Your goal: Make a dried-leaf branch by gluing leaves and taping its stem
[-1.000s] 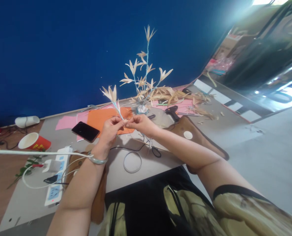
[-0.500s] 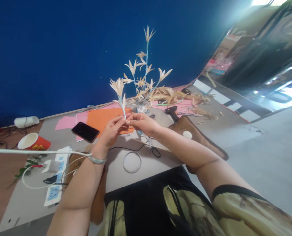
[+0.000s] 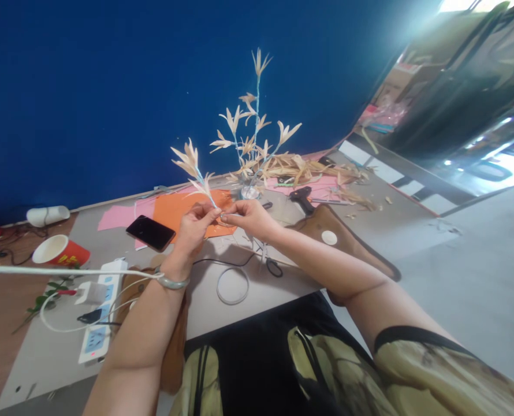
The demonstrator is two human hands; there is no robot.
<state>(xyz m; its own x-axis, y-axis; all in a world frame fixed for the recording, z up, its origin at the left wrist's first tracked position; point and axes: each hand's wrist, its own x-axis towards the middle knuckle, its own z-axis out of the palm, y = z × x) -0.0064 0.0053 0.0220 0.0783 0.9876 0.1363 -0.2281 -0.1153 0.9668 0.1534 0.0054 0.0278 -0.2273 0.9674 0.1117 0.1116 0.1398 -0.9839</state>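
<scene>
My left hand (image 3: 194, 226) pinches the lower end of a small sprig (image 3: 195, 173) of pale dried leaves on a light blue stem, which leans up and to the left. My right hand (image 3: 249, 217) meets it fingertip to fingertip at the base of the same stem, fingers pressed together. A bangle sits on my left wrist. Just behind the hands stands a taller branch (image 3: 252, 130) of the same pale leaves in a small clear holder. Both hands hover above an orange sheet (image 3: 177, 209) on the grey table (image 3: 200, 297).
A black phone (image 3: 150, 232) lies left of the hands. A red paper cup (image 3: 60, 252), a white power strip (image 3: 96, 315) with cables and a white ring (image 3: 233, 285) lie nearby. Loose dried leaves (image 3: 313, 169), a black glue gun (image 3: 302, 197) and pink sheets lie behind. A blue wall backs the table.
The sprig has swung in my fingers: tilted left, then upright half a second ago, now leaning left again. Hands stay in the same place.
</scene>
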